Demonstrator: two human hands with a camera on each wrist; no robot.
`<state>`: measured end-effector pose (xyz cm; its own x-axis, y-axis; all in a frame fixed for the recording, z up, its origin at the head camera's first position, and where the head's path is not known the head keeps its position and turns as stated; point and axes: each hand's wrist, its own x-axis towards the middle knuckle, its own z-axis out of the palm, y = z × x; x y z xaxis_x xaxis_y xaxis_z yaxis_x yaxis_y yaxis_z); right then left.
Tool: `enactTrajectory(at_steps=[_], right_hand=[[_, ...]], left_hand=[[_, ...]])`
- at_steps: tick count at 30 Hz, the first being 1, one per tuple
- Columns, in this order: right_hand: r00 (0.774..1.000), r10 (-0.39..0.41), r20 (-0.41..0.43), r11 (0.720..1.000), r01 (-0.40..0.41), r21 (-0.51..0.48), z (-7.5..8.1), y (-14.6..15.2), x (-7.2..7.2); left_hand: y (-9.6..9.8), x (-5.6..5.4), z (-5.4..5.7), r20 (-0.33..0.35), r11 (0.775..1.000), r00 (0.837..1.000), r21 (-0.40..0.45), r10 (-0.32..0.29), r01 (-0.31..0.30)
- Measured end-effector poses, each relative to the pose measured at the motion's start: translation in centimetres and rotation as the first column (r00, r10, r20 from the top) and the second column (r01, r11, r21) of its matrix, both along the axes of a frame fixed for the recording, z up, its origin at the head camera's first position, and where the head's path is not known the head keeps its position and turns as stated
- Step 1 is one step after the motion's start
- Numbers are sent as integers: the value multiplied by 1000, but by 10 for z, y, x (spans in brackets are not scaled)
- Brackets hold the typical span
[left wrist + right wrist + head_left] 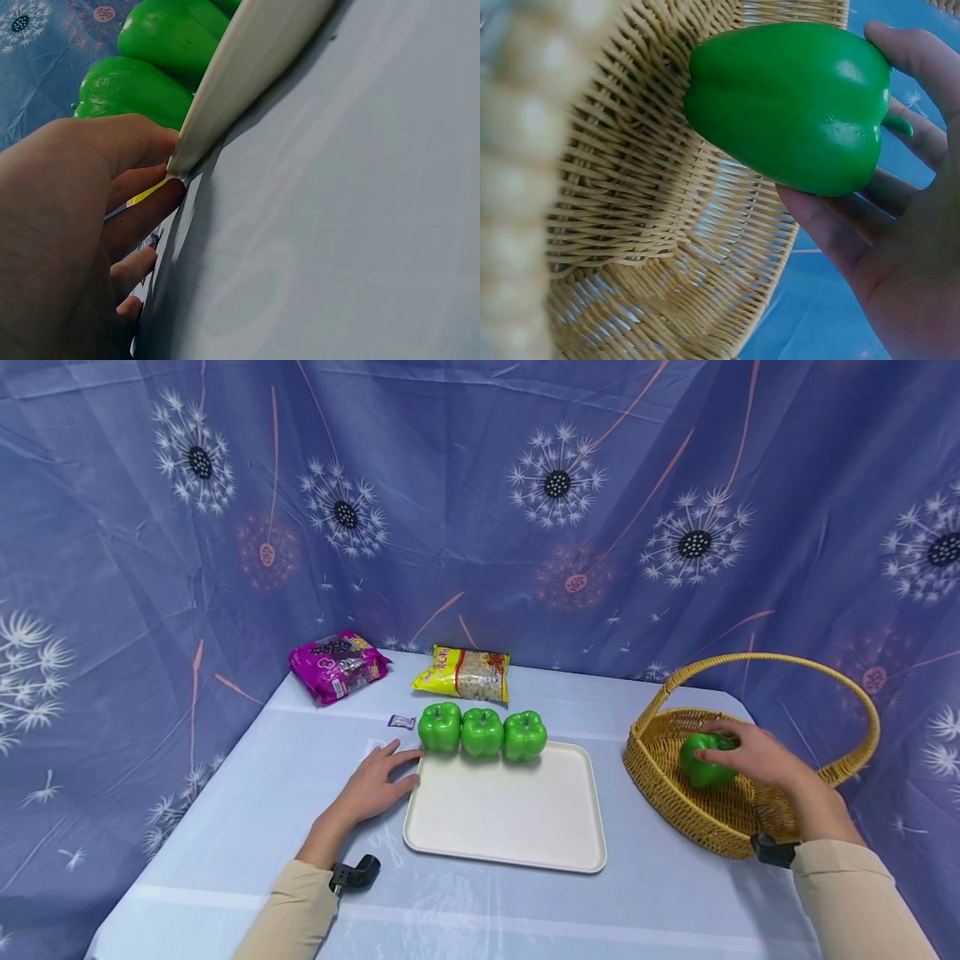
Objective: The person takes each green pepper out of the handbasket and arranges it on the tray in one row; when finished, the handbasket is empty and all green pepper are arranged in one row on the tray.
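A green bell pepper (787,105) is gripped at its stem end by my right hand (757,756), thumb on one side and fingers on the other. The pepper is inside the wicker basket (675,814), whose tall handle arches over the hand. My left hand (378,783) lies at the left side of a white tray (510,810), its thumb and forefinger touching the rim (217,97). Three more green bell peppers, a left one (440,727), a middle one (482,732) and a right one (525,736), stand in a row along the tray's far edge.
Behind the peppers lies a yellow snack bag (465,673) with a clear window. A purple package (339,667) sits at the back left, and a small purple-and-white wrapped piece (402,722) is near the peppers. A blue dandelion-print cloth (450,527) hangs around the table.
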<state>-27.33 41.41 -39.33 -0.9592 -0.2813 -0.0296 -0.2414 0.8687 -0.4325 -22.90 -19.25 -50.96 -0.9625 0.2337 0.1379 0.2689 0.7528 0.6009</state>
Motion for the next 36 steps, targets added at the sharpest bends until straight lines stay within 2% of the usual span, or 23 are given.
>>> enactTrajectory(at_steps=[4, 12, 21, 36], right_hand=[[999, -32, -19, 999, 32, -13, 6, -4, 2], [990, -87, -111, 996, 84, -30, 16, -10, 11], [984, -130, -123, 990, 121, -77, 23, -20, 20], [967, -108, -230, 992, 90, -88, 35, -49, 33]], left_hand=[[0, -1, -1, 2, 1000, 1000, -1, 4, -4], [1, -1, 0, 6, 1000, 1000, -4, 4, -4], [1, -1, 1, 14, 1000, 1000, -6, 3, -2], [-1, -1, -2, -4, 1000, 1000, -2, 3, -3]])
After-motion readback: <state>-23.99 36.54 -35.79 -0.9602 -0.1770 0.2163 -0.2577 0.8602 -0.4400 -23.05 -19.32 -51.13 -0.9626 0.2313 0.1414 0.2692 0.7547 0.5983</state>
